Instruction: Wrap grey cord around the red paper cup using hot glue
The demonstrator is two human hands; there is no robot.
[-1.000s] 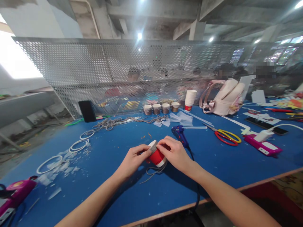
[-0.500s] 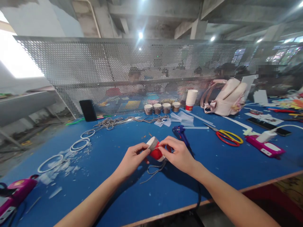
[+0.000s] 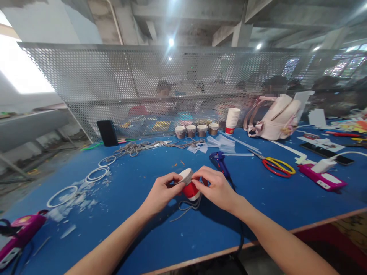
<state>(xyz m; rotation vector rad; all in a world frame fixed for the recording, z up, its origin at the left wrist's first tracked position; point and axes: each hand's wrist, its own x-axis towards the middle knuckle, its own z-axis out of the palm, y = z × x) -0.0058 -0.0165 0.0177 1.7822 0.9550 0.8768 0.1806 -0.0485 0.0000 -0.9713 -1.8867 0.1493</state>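
Note:
A red paper cup [image 3: 191, 188] lies tilted on its side between both hands, just above the blue table [image 3: 132, 229]. Grey string [image 3: 187, 177] is wound around its upper end, and a loose length of the string [image 3: 186, 208] trails onto the table below. My left hand [image 3: 162, 193] pinches the cup's wrapped end from the left. From the right, my right hand [image 3: 216, 187] grips the cup, its fingertips on the string.
A blue glue gun [image 3: 219, 162] lies just behind my right hand. Red-and-yellow scissors [image 3: 276, 166] and a magenta device [image 3: 322, 177] are at right. Four string-wrapped cups [image 3: 196, 131], a cup stack [image 3: 232, 120], a pink backpack [image 3: 273, 116] stand at the back; white rings [image 3: 97, 173] at left. People sit beyond the mesh screen [image 3: 143, 84].
Both hands have turned the cup a little and shifted slightly; the cup's wrapped end now points more up and left. Nothing else on the table has moved.

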